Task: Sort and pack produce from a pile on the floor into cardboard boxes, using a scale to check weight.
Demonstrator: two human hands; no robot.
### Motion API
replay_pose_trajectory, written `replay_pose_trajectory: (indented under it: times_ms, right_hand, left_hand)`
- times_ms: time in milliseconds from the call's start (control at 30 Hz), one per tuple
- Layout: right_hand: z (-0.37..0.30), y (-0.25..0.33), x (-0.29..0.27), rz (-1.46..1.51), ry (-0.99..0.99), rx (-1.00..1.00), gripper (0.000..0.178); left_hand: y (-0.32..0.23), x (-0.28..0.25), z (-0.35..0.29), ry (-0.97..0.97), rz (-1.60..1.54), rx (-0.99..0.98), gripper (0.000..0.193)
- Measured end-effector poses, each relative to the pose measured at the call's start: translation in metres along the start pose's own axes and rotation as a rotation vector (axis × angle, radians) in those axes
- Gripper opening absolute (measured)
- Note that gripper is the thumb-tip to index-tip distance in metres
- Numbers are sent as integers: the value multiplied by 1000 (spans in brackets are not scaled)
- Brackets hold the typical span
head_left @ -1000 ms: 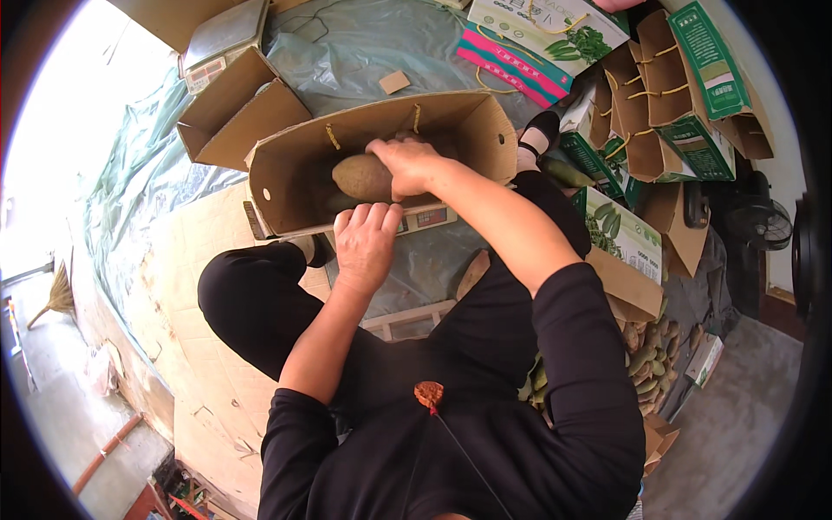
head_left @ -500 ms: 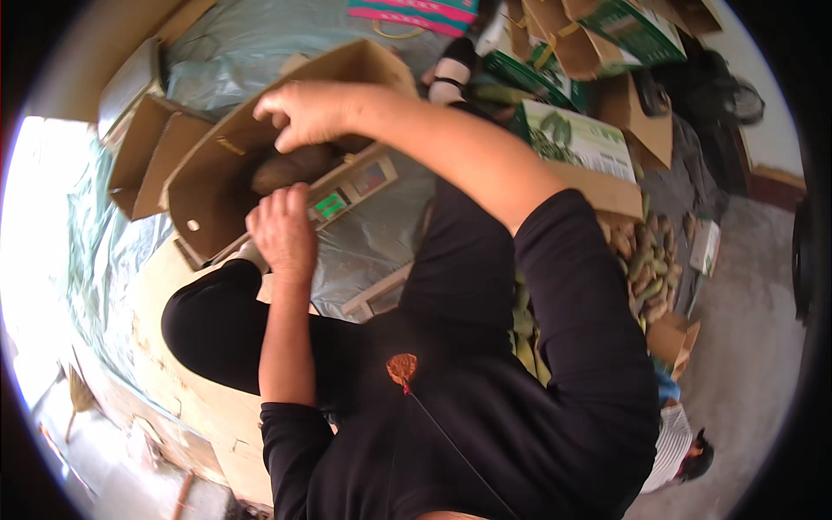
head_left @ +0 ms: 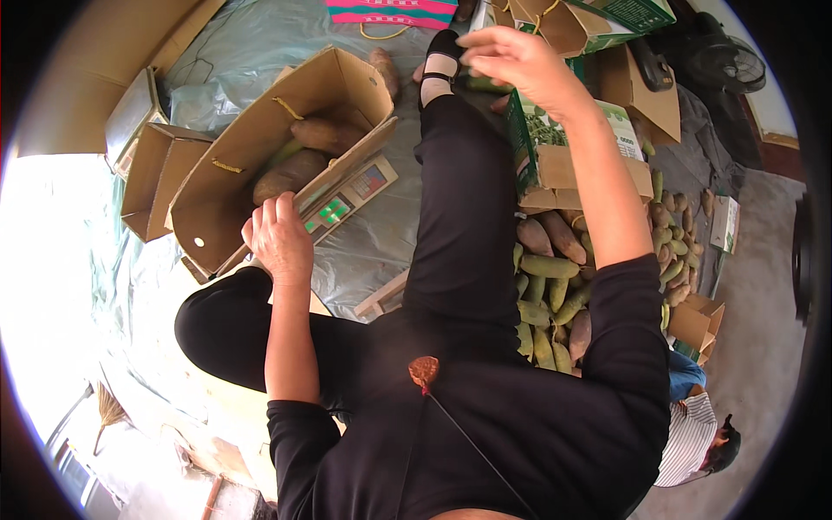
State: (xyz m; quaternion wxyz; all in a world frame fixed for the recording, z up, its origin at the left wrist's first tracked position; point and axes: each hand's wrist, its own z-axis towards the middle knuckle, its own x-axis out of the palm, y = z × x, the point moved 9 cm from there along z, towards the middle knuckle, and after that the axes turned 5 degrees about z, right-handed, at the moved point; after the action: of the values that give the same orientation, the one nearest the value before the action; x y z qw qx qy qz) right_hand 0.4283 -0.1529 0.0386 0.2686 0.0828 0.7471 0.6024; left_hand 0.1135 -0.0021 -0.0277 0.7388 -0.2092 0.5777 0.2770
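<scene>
My left hand [head_left: 279, 241] curls its fingers over the near wall of an open cardboard box [head_left: 204, 206] with yellow cord handles. Inside lie reddish-brown root vegetables [head_left: 325, 137] and a strip of something green, partly hidden by the box walls. The box rests on or against a scale [head_left: 360, 188] with a lit green display. Away to the right, my right hand [head_left: 518, 65] is raised with fingers stretched and apart, holding nothing visible. It is above my shod foot, near a green-and-white printed carton [head_left: 624, 130].
A heap of long green and reddish vegetables [head_left: 548, 269] lies right of my leg. More cartons [head_left: 598, 26] and a fan [head_left: 732, 65] stand at the far right. Clear plastic sheeting [head_left: 364, 260] covers the floor. Another person [head_left: 693, 442] is at lower right.
My right hand has moved from above the box to the far right, uncovering the vegetables inside. My left hand stays at the box's near wall.
</scene>
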Motion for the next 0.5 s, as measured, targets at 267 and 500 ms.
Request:
replay_pose_trajectory:
  times_ms: [267, 500]
  right_hand:
    - [26, 61, 66, -169, 54, -327, 27]
    - [-80, -40, -7, -196, -164, -71, 18]
  left_hand:
    - [-3, 2, 8, 47, 52, 23, 23]
    - [4, 5, 3, 37, 74, 9, 27]
